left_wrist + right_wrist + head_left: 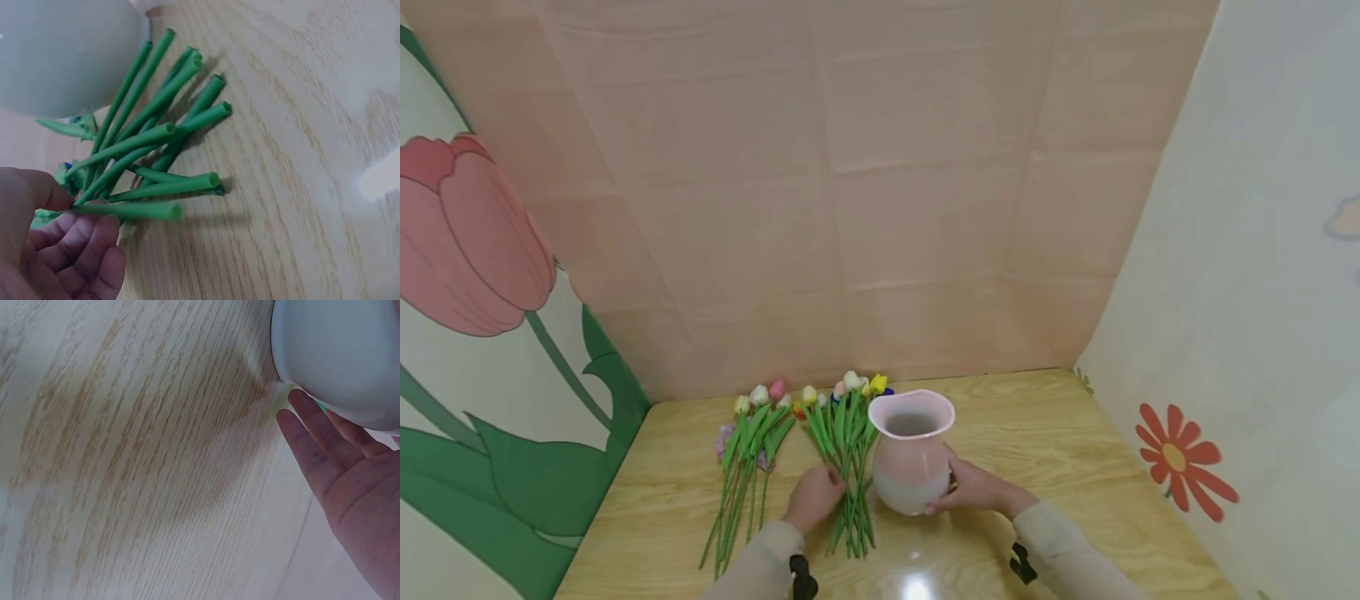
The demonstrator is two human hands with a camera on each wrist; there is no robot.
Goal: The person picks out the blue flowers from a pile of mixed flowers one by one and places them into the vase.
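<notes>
In the head view, a pink-and-white vase (910, 475) with a wavy, flared rim has its mouth facing up. My right hand (973, 487) holds its right side, thumb near the front and other fingers toward the back. Some fingers (315, 453) lie nearly straight beside the pale belly in the right wrist view. To the vase's left lies a bunch of artificial tulips (853, 450). My left hand (814, 497) is at these stems; the left wrist view shows thumb and forefinger pinching a green tulip stem (134, 210), its cut end toward the camera.
Another bunch of artificial flowers (745, 467) lies farther left, with pink, white, yellow and purple heads. Everything is on a wooden table (1037, 425). A pinkish cloth backdrop (850, 208) stands behind, and a wall with a painted red flower (1180, 458) is at the right.
</notes>
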